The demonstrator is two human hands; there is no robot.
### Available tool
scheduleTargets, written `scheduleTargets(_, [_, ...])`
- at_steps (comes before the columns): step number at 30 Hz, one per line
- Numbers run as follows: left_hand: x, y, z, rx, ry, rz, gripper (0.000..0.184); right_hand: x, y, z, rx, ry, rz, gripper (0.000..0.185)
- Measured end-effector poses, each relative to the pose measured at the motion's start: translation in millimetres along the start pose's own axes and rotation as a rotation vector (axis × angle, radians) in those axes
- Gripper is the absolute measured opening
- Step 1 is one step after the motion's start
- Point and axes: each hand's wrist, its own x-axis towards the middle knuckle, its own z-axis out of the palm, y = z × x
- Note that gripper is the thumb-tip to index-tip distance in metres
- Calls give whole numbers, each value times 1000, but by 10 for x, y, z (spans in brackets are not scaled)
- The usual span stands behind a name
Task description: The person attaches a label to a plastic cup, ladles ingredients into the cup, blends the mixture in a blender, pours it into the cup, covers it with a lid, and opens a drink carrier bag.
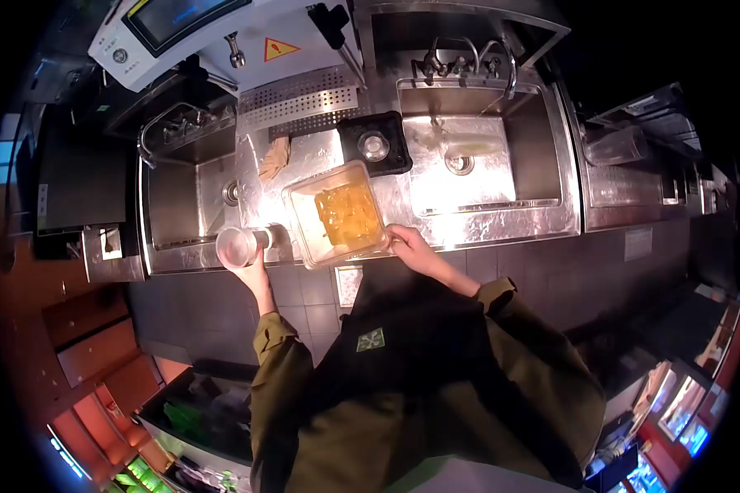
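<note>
We hold tub (302, 215) and cup (236, 248)
Right hand (411, 248) clasps the tub's corner, likely for steadiness; left hand (256, 271) grips the cup.

Tub (306, 215) blocks left hand (255, 264) going right; black tray (397, 158) beyond tub. Room over sink (495, 187) ahead-right of right hand (409, 249), faucet (512, 72) behind.

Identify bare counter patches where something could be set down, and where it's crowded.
Bare steel: between left sink and container, in front of the tan item; also along the right sink's front edge. Crowded: where container, tan item and black tray cluster.
</note>
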Motion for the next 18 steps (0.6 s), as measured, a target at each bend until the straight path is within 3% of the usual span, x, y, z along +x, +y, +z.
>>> scheduleTargets(1, [-9, 16, -6, -89, 3, 6, 83, 43, -74, 35, -56, -21, -17, 11])
scheduleTargets(2, [-12, 48, -56, 70, -51, -51, 87, 42, -180, -29, -217, -127, 42, 17])
scheduleTargets(3, [-14, 147, -84, 172, -79, -40, 87, 93, -105, -127, -424, -148, -192, 25])
scheduleTargets(4, [-23, 250, -96, 273, -102, -29, 88, 151, -154, -271, -326, -94, -205, 29])
scheduleTargets(5, [-63, 299, -104, 376, -123, -19, 88, 289, -207, -435, 18, -26, 394, 26])
scheduleTargets(6, [-133, 249, -86, 454, -45, 81, 77, 491, 192, -606, -129, 202, 191, 24])
scheduleTargets(7, [-282, 48, -124, 331, -23, -85, 74, 726, 558, -815, -346, 358, -11, 29])
scheduleTargets(8, [-494, -235, -198, 206, 0, -245, 71, 963, 517, -851, -677, 571, 169, 37])
scheduleTargets(10, [-760, -218, -260, -24, -9, -444, 57, 1352, 749, -902, -886, 636, 331, 60])
scheduleTargets(13, [-864, 852, -73, -252, -184, -472, 36, 1554, 840, -931, -913, 420, 442, 43])
scheduleTargets(16, [-730, 1266, 63, -305, -207, -298, 32, 1437, 948, -1056, -1018, 649, 267, 32])
scheduleTargets(18, [-649, 1408, 56, -310, -222, -213, 30, 1087, 685, -1225, -1012, 672, 378, 32])
